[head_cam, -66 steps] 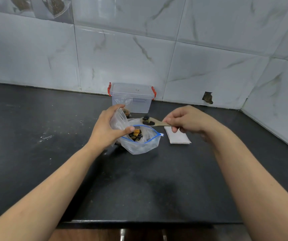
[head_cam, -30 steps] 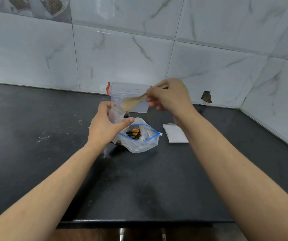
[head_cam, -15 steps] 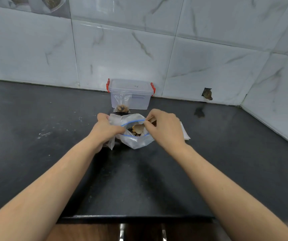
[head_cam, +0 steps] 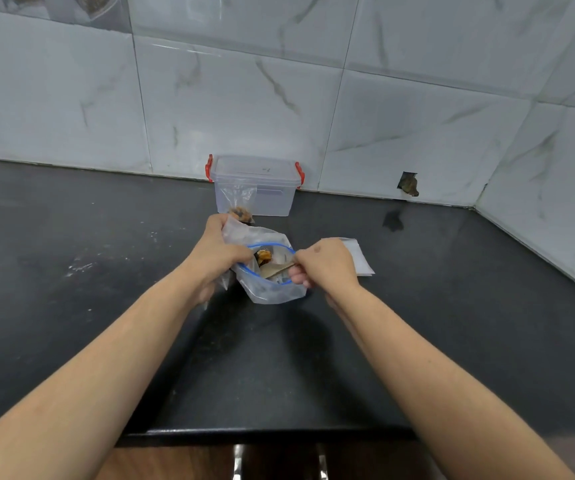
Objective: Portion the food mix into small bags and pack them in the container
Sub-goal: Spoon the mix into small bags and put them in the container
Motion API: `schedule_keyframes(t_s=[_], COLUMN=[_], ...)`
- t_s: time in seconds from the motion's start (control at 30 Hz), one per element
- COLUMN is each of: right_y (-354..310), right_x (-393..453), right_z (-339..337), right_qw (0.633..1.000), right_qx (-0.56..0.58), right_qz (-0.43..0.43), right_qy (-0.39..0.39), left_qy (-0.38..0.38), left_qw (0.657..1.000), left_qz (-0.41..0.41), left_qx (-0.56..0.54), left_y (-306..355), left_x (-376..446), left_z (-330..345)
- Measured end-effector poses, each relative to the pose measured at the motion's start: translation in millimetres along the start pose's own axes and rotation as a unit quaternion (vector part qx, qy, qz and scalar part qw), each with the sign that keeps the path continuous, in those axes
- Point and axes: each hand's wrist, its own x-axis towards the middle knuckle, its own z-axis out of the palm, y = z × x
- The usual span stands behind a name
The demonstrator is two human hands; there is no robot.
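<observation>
Right hand: the right hand [head_cam: 324, 263] has its fingers curled round the handle of a pale wooden spoon [head_cam: 274, 270]; the spoon's bowl is down inside the open bag.
Left hand: the left hand [head_cam: 215, 258] pinches the near-left rim of a large clear plastic zip bag with a blue seal line [head_cam: 272, 292], holding its mouth open; it also holds a small clear empty bag [head_cam: 236, 232] bunched against the zip bag's far-left side.
Food mix: dark and orange pieces [head_cam: 263, 257] lie inside the zip bag, just beside the spoon's bowl.
Zip bag: it stands on the black stone countertop [head_cam: 106, 271], between the two hands.
Filled portion: a small clear bag with brown and orange mix at its bottom [head_cam: 239, 206] leans upright against the front of the container.
Container: a clear rectangular plastic box with a lid and red side clips [head_cam: 255, 185] sits at the back of the countertop, against the white marbled wall tiles [head_cam: 244, 98].
Spare bags: a flat stack of small clear bags [head_cam: 359, 256] lies on the countertop just right of the right hand.
</observation>
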Motion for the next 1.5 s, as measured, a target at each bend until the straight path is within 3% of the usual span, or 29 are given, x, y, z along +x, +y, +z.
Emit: schedule_keyframes(t_s=[0.13,0.37,0.6,0.8,1.33,1.43,1.5], right_y=[4.0,7.8,2.2,-8.2,-65.5,-79.9,-86.6], right_x=[-2.2,-3.7,-10.4,-21.2,-36.0,-39.6,-44.8], right_z=[-1.4,-12.8,-30.8,-50.3,-63.8,-49.5,-35.2], right_qw=[0.977,0.957,0.972,0.98,0.982,0.99,0.988], right_qx=[0.16,0.237,0.197,0.177,0.177,0.112,-0.015], right_qz=[0.134,0.161,0.116,0.083,-0.006,-0.065,-0.15], right_qy=[-0.037,-0.046,-0.049,-0.046,-0.063,-0.057,-0.028], left_qy=[-0.029,0.007,0.066,0.074,0.06,0.06,0.063], left_qw=[1.0,1.0,0.988,0.968,0.956,0.955,0.954], left_qz=[-0.002,0.017,0.117,0.192,0.215,0.222,0.225], left_qx=[-0.006,-0.016,0.08,0.144,0.192,0.188,0.19], left_y=[-2.4,-8.0,-10.1,-5.5,-4.4,-3.0,-2.5], left_x=[-1.7,0.6,1.0,-10.2,-7.9,-6.8,-7.1], left_z=[2.9,-3.2,-8.7,-8.5,-12.8,-10.9,-9.6])
